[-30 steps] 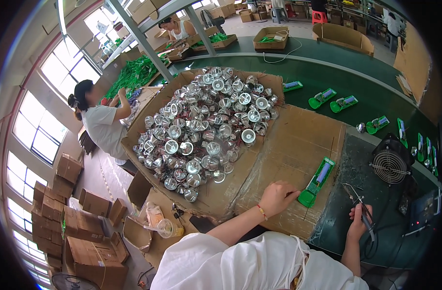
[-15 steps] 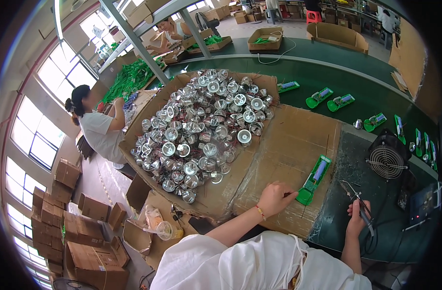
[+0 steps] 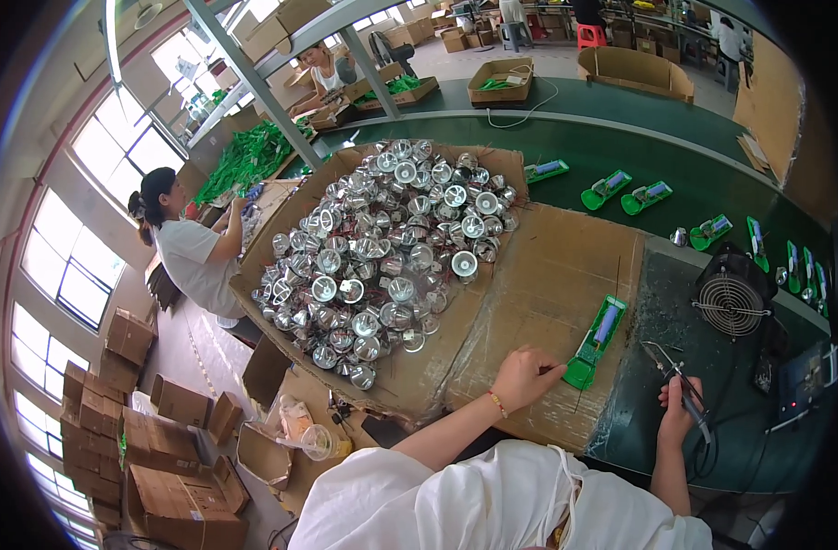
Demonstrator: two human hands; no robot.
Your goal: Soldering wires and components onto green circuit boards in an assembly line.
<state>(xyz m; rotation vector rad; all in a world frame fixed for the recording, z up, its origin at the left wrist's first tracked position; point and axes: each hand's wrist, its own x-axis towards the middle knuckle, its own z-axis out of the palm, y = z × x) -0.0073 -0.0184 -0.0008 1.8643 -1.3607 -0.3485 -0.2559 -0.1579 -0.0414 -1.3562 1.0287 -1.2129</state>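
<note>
A green plastic housing (image 3: 585, 363) lies on the cardboard sheet in front of me, with a blue cylindrical battery (image 3: 607, 324) in its upper part. Thin wires stick out beyond both ends. My left hand (image 3: 527, 377) rests on the cardboard, its fingers closed in a pinch at the housing's lower left edge; the exact grip is too small to make out. To the right, my right hand (image 3: 679, 404) is wrapped round a soldering iron (image 3: 693, 409). The iron points up and left, its tip apart from the housing.
Silvery lamp reflectors (image 3: 400, 289) fill a large cardboard box (image 3: 520, 174) on the left. Several green housings with batteries (image 3: 646, 195) line the green belt. A small fan (image 3: 733, 305) and a soldering station (image 3: 805, 385) stand right. A co-worker (image 3: 194, 243) sits at left.
The view has shifted very slightly. Both my hands, the housing and the soldering iron keep nearly the same places. The co-worker at left has moved head and arms.
</note>
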